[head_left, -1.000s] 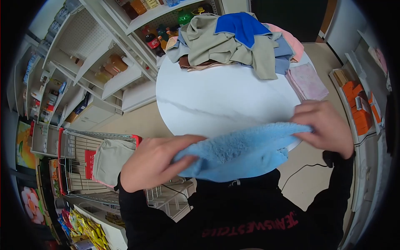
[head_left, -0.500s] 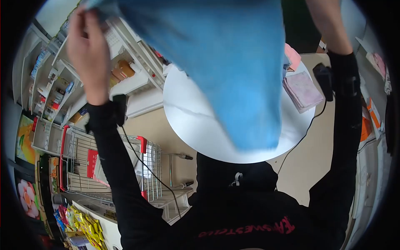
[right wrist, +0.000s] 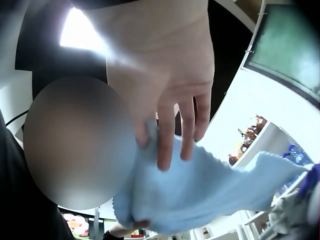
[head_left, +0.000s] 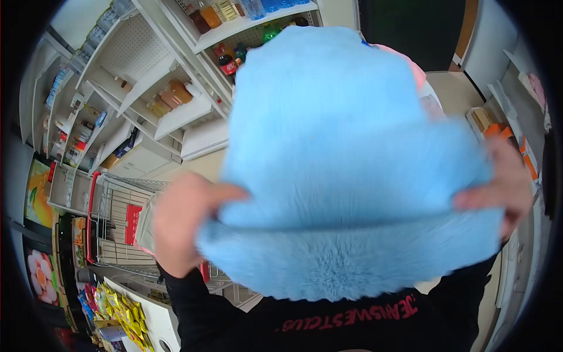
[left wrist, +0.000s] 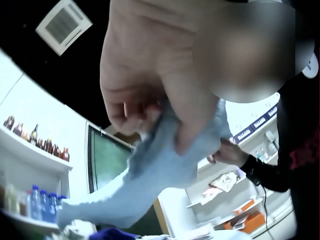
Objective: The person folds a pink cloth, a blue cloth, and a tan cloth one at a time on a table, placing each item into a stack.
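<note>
A light blue fluffy cloth (head_left: 328, 158) is stretched between both hands, its far part reaching out over the table and its near edge folded down toward the chest. At its left side the left hand (head_left: 186, 220) grips the edge, thumb on top. The right hand (head_left: 509, 185) pinches the opposite side, somewhat blurred. In the right wrist view the same cloth (right wrist: 185, 190) hangs from between thumb and fingers. Behind it, most of the cloth pile is hidden; a pink cloth (head_left: 413, 67) and part of a folded pale pink cloth (head_left: 432, 105) show.
On the left stands a shopping cart (head_left: 111, 234) with a grey-green cloth (head_left: 146, 226) in it. White shelves (head_left: 138, 88) with bottles line the back left. Snack bags (head_left: 126, 314) sit at the lower left, and orange boxes (head_left: 498, 130) at the right.
The blue cloth was bunched low, then swung up and forward with arms raised. Both hands have now come back down toward the chest, and the cloth is spread out, covering the table.
</note>
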Motion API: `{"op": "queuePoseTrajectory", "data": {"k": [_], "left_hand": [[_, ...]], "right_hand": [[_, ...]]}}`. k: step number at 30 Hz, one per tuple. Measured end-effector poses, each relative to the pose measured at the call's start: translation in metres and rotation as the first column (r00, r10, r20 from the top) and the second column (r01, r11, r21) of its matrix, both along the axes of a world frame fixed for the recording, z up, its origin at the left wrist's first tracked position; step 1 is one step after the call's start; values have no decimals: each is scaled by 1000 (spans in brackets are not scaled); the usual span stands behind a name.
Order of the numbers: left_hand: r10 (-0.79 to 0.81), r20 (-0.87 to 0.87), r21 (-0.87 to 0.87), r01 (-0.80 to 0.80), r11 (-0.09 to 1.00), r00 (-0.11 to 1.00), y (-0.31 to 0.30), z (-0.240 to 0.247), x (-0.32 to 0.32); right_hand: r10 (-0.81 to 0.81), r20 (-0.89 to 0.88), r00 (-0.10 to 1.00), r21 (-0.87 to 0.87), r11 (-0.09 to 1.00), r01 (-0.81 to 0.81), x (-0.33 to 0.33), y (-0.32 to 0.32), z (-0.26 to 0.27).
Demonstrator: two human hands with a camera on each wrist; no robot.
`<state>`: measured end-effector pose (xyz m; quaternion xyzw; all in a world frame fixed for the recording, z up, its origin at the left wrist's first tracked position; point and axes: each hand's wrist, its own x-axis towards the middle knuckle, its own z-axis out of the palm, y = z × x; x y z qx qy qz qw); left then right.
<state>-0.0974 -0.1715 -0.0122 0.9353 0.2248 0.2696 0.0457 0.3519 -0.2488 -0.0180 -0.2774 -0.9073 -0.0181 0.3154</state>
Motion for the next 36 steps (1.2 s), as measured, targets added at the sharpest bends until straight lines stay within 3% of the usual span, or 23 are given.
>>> {"op": "queuePoseTrajectory", "data": {"k": [1,3,6,7,10,13,14,16,17,18,20,22,23,24,26,27,28,29,33,36], "left_hand": [[28,-150,2,-28,1000,988,-6,-16,8],[-134,-230,-394,34,919,964,-11,-56,3],[-219,-284,-496,52,867,933,-20,-95,-3],[-260,-310,-527,62,847,914,-21,-100,-3],[-323,-254,-660,81,747,912,-20,-100,-10],[-360,-182,-743,112,659,915,-15,-98,-12],[-363,-146,-768,126,628,920,-15,-98,-13],[-356,-107,-789,139,599,928,-12,-100,-18],[-316,-71,-773,147,616,946,-9,-106,-22],[-276,-35,-759,154,632,960,-6,-114,-27],[-228,4,-747,154,647,974,5,-134,-44],[-162,56,-705,154,693,985,17,-154,-61],[-137,76,-690,151,708,988,20,-161,-63],[300,163,-760,-75,646,940,19,-168,-51],[691,197,-842,-241,483,695,31,-185,-34],[693,149,-773,-354,527,706,48,-198,-29],[694,99,-685,-458,567,713,60,-207,-26],[699,103,-687,-458,564,707,65,-212,-25],[763,141,-789,-393,472,631,76,-224,-31],[685,309,-668,-362,650,659,81,-217,-34]], "right_hand": [[38,43,998,-92,995,-34,-6,-9,-16],[78,54,996,-229,971,-63,-15,-22,-48],[-115,-186,976,-373,927,39,-32,-44,-101],[-79,-220,972,-421,907,-21,-30,-50,-108],[-12,-301,954,-509,848,-149,-29,-54,-115],[241,-280,929,-513,781,-357,-22,-36,-101],[246,-280,928,-521,773,-362,-26,-33,-102],[38,-402,915,-518,815,-261,-45,-19,-109],[-66,-458,887,-519,829,-206,-52,-13,-112],[-62,-455,888,-522,827,-210,-57,-5,-114],[-306,-463,832,-751,634,-184,-63,14,-120],[-332,-423,843,-774,616,-146,-57,43,-129],[-424,-414,806,-801,591,-101,-63,63,-132],[-512,-399,761,-827,560,-56,-76,84,-135],[-563,-499,659,-826,539,-166,-109,126,-150],[-558,-492,668,-830,533,-165,-112,146,-167],[-542,-365,757,-864,499,-60,-114,166,-186],[-517,-229,825,-881,471,50,-117,178,-192],[-470,-42,882,-928,344,139,-114,197,-192],[-537,-155,829,-910,404,91,-110,193,-193]]}}
